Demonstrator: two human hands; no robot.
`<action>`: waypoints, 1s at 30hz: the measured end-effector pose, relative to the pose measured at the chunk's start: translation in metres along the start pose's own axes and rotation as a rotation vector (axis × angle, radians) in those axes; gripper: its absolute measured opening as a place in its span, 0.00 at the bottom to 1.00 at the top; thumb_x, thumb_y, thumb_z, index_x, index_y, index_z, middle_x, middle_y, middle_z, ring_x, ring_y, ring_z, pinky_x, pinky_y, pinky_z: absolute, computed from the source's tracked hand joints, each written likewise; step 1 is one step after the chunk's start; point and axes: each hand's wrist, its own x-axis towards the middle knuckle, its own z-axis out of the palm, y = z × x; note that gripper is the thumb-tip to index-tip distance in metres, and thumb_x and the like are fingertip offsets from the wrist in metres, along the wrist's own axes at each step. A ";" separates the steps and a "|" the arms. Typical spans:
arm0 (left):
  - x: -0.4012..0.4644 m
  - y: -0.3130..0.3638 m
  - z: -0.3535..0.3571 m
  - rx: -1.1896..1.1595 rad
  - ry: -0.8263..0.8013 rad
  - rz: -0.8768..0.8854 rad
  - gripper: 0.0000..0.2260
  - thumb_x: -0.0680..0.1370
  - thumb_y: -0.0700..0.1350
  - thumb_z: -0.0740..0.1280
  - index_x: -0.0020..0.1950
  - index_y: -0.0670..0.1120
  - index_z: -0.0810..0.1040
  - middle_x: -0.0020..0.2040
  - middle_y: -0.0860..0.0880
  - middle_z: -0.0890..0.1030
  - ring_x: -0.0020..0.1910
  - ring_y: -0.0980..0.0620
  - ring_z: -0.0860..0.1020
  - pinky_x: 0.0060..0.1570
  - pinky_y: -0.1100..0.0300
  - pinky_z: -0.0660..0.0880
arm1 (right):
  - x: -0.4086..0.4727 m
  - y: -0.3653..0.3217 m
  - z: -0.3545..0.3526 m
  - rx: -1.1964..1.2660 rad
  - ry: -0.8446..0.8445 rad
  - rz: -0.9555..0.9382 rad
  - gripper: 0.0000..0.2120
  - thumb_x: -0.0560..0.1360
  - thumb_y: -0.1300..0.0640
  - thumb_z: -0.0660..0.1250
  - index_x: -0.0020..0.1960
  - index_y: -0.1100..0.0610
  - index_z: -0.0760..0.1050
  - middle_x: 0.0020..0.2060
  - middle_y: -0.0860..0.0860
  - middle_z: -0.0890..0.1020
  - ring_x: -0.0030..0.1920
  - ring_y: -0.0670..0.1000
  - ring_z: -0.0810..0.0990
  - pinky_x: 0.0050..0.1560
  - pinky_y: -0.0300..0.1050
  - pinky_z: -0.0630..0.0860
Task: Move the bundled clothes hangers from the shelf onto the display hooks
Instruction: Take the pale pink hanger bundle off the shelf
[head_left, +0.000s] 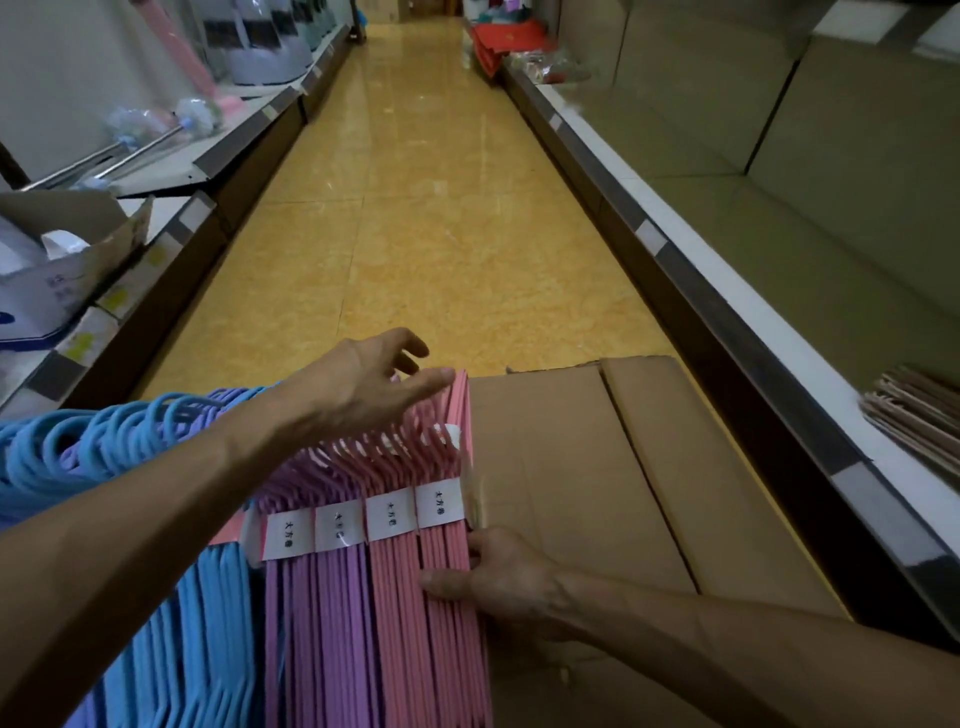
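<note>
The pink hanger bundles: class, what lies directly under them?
A cardboard box shows beside the pink hanger bundles and seems to run beneath; what is directly under them is covered.

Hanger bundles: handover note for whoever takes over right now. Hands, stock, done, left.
Left hand: open, fingers straight over the hook ends of the pink bundles, no grip.
Right hand: fingers curled round the outermost pink bundle's edge, thumb on top.
Stock: pink, purple bundles and blue bundles stand side by side, paper labels on, beside a cardboard box.
Done: nothing hung that this view shows; no display hooks visible.
Left: lift the pink bundle, hang it, then the rest.
</note>
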 end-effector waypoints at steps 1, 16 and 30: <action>0.000 0.004 0.000 -0.042 0.033 0.015 0.35 0.71 0.70 0.57 0.71 0.51 0.68 0.67 0.48 0.76 0.57 0.54 0.75 0.54 0.58 0.75 | -0.003 0.000 -0.002 -0.020 0.022 0.002 0.10 0.76 0.54 0.72 0.56 0.54 0.78 0.55 0.53 0.84 0.56 0.52 0.84 0.60 0.50 0.80; 0.003 0.128 0.028 -0.515 0.127 0.260 0.10 0.81 0.50 0.63 0.59 0.50 0.80 0.50 0.53 0.84 0.48 0.58 0.82 0.45 0.62 0.75 | -0.124 0.003 -0.078 -0.316 0.401 -0.066 0.12 0.80 0.56 0.66 0.61 0.60 0.78 0.49 0.55 0.83 0.46 0.49 0.82 0.54 0.48 0.80; 0.024 0.284 0.078 -0.820 -0.017 0.413 0.07 0.81 0.45 0.64 0.56 0.50 0.81 0.49 0.50 0.84 0.49 0.53 0.84 0.48 0.57 0.79 | -0.278 0.017 -0.221 -0.254 0.948 -0.176 0.03 0.79 0.57 0.68 0.50 0.52 0.79 0.44 0.50 0.84 0.43 0.46 0.82 0.46 0.46 0.82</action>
